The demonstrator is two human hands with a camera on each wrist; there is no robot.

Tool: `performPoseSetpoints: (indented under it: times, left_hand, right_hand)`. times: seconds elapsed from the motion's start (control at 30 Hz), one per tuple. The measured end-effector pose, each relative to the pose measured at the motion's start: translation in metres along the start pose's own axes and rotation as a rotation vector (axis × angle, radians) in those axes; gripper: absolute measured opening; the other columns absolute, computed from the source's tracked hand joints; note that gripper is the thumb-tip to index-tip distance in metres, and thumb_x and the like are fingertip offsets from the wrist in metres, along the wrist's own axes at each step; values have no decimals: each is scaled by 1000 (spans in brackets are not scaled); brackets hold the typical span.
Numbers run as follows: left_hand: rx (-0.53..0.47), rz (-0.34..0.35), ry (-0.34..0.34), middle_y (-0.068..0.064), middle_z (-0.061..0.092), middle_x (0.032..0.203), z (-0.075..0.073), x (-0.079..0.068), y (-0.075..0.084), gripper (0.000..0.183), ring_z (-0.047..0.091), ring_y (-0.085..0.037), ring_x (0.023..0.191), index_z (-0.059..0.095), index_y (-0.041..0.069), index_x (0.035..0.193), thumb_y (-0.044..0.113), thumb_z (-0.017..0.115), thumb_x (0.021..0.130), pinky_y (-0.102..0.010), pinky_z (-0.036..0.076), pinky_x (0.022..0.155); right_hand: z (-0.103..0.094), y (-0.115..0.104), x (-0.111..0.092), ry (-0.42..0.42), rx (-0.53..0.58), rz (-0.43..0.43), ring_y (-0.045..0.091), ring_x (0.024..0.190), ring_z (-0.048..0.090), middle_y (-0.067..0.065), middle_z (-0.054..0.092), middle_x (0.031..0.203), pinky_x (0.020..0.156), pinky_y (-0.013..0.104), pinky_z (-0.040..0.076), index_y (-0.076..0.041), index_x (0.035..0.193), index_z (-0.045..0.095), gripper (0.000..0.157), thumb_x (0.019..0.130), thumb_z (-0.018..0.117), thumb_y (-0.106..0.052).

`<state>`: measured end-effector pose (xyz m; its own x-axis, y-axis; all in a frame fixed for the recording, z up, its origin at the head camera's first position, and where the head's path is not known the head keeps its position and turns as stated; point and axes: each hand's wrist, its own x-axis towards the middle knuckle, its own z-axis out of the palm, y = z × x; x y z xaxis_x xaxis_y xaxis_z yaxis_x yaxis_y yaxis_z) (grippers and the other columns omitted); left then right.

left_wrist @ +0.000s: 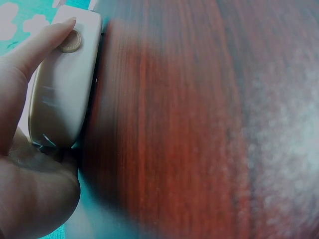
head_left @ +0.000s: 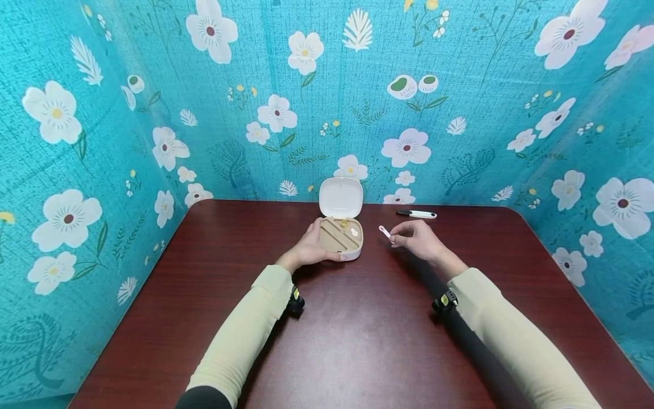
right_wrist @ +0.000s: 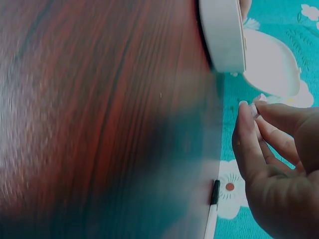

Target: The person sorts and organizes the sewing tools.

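Observation:
A small white case (head_left: 354, 256) with rounded corners stands on the table, its white lid (head_left: 340, 197) raised at the back. Inside is a tan slotted insert (head_left: 329, 232) holding a yellow ring-like piece (head_left: 344, 224) and a small white piece (head_left: 354, 232). My left hand (head_left: 310, 247) grips the case from the left, thumb along the front beside a round tan button (left_wrist: 70, 42). To the right of the case, my right hand (head_left: 418, 240) pinches a short white stick with a looped end (head_left: 384, 230) between thumb and fingertips, above the table.
Behind my right hand lies a white pen-like tool with a black end (head_left: 422, 215), near the table's back edge. The dark red wooden table (head_left: 347, 341) meets a blue flowered cloth (head_left: 317, 136) at the back and sides.

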<state>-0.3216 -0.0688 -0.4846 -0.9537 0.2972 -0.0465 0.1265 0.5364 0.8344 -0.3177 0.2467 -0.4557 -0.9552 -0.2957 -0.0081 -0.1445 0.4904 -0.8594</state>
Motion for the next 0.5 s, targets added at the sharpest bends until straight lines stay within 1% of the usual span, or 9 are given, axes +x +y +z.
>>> performPoseSetpoints:
  times: [0.13,0.17,0.2,0.33,0.4,0.43,0.5]
  left_hand:
    - [-3,5,-2,-10,44,138,0,0,0,115,46,-26,124,30,13,153,35,98,63,-43,39,108]
    - [-4,7,-2,-10,44,138,0,0,0,115,46,-27,124,30,13,153,35,98,63,-43,39,108]
    - [-5,9,-1,-11,44,138,-1,0,1,115,46,-27,124,30,12,153,35,99,63,-43,39,108]
    - [-8,14,4,-11,44,137,-1,0,1,116,46,-27,124,31,12,152,35,99,62,-44,39,109]
    - [-5,15,6,-11,44,138,0,0,0,116,46,-27,125,31,12,152,36,99,62,-43,38,109]
    - [-3,15,6,-11,44,138,0,0,0,116,46,-27,125,31,12,152,36,99,61,-43,38,109]
    - [0,14,8,-11,44,138,0,0,0,117,46,-27,126,31,12,152,37,99,61,-44,38,110]
  right_hand:
    - [8,-6,0,-19,-11,-33,40,88,72,25,71,98,80,46,59,12,110,70,17,96,65,3]
    - [10,-7,1,-24,-19,-44,39,87,71,23,72,96,79,44,59,11,109,71,16,96,66,3]
    - [11,-14,-2,-32,-27,-50,40,86,70,24,72,96,77,43,59,11,108,71,16,95,66,3]
    - [18,-17,-2,-55,-48,-75,36,84,70,19,72,92,74,40,58,10,106,72,15,94,68,3]
    - [21,-18,-1,-70,-43,-79,38,84,70,23,72,93,75,42,58,12,106,71,15,94,67,5]
    - [23,-13,1,-73,-43,-84,37,84,70,23,72,93,76,43,58,13,106,70,15,94,67,5]
    - [26,-12,2,-86,-42,-82,41,85,69,27,71,95,76,43,57,13,106,70,15,94,65,6]
